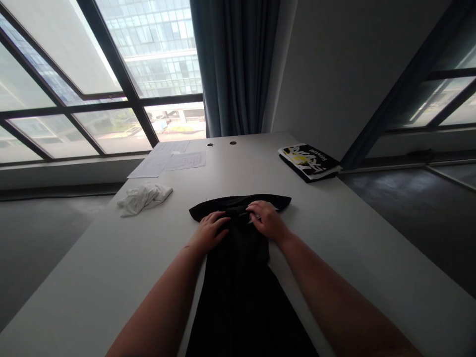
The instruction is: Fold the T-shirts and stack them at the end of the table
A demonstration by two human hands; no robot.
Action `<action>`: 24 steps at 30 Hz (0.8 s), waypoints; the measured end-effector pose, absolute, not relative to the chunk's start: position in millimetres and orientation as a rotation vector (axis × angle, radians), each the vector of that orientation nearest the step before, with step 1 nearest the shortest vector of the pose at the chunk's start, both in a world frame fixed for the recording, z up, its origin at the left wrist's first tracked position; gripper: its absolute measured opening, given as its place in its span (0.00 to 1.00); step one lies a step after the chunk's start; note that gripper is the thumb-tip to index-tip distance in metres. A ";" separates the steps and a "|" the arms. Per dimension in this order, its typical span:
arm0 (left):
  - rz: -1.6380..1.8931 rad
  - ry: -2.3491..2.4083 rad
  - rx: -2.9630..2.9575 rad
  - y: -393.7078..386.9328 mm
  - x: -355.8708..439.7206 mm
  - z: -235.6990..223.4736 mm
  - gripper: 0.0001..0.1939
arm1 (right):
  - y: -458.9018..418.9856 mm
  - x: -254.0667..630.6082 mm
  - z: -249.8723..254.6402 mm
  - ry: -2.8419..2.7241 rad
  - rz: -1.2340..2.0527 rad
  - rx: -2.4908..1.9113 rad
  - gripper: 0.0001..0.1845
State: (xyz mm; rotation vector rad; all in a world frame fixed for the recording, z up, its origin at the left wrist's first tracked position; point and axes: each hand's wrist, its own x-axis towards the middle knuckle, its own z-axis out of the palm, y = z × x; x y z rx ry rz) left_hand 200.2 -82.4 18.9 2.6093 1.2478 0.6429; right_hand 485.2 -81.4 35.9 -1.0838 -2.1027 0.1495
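A black garment (238, 292) lies lengthwise on the white table (111, 277), with a wider folded part at its far end. My left hand (210, 232) rests on the cloth near that far part, its fingers curved over the fabric. My right hand (267, 220) sits just to the right, its fingers gathered at a fold. A small pale strip (256, 216) shows at those fingertips, but I cannot tell what it is. Both forearms reach in from the bottom corners.
A crumpled white cloth (144, 199) lies left of the garment. Loose paper sheets (167, 159) lie at the far edge, near two round desk grommets (221, 143). A folded black-and-yellow printed item (308, 161) sits far right. Large windows (100, 74) and a blue curtain (234, 64) stand beyond.
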 end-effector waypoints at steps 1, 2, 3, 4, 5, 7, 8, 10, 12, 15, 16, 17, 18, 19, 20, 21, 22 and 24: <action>0.569 1.255 2.599 -82.8 201.8 15.8 0.23 | -86.1 477.6 36.8 -2.253 0.259 -1.008 0.11; 0.523 1.304 2.575 -82.5 202.1 13.0 0.24 | -89.8 471.9 37.1 -2.374 0.347 -0.952 0.10; 0.497 1.372 2.545 -81.4 201.1 10.9 0.25 | -92.0 468.4 36.9 -2.457 0.402 -0.930 0.08; 0.483 1.445 2.512 -79.6 198.9 9.7 0.26 | -92.9 467.2 36.6 -2.507 0.426 -0.938 0.07; 0.480 1.515 2.478 -77.5 195.7 9.3 0.26 | -92.4 468.5 36.6 -2.531 0.430 -0.964 0.08; 0.489 1.628 2.413 -72.6 187.7 10.5 0.24 | -89.1 477.0 38.5 -2.561 0.432 -1.018 0.13; 0.496 1.670 2.384 -70.4 183.6 11.6 0.23 | -87.4 483.3 40.7 -2.582 0.438 -1.036 0.15; 0.513 1.745 2.332 -67.0 176.8 13.6 0.20 | -88.1 496.5 47.7 -2.612 0.440 -1.086 0.16; 0.531 1.811 2.286 -65.2 173.1 13.9 0.18 | -98.7 505.6 56.8 -2.586 0.410 -1.170 0.12; 0.545 1.910 2.212 -63.6 172.5 11.2 0.17 | -136.2 503.7 67.5 -2.463 0.394 -1.207 0.08; 0.547 1.941 2.188 -63.0 172.7 10.1 0.18 | -152.2 499.5 68.8 -2.443 0.430 -1.163 0.11; 0.547 1.971 2.167 -62.1 172.6 9.0 0.19 | -168.2 494.5 68.7 -2.470 0.485 -1.094 0.15; 0.546 1.999 2.149 -61.1 172.2 8.2 0.20 | -182.8 489.6 67.4 -2.526 0.554 -1.022 0.18; 0.542 2.023 2.135 -60.0 171.4 7.8 0.21 | -194.9 485.7 65.2 -2.584 0.619 -0.969 0.19; 0.538 2.041 2.125 -58.9 170.2 7.7 0.22 | -203.4 483.6 62.3 -2.631 0.668 -0.943 0.19; 0.533 2.054 2.118 -57.9 168.7 8.1 0.22 | -207.9 484.0 59.1 -2.657 0.696 -0.949 0.18; 0.529 2.067 2.111 -57.0 167.1 8.8 0.22 | -208.2 487.2 55.7 -2.659 0.698 -0.980 0.16; 0.533 2.101 2.088 -56.0 164.0 11.2 0.21 | -197.2 502.7 49.2 -2.608 0.644 -1.089 0.10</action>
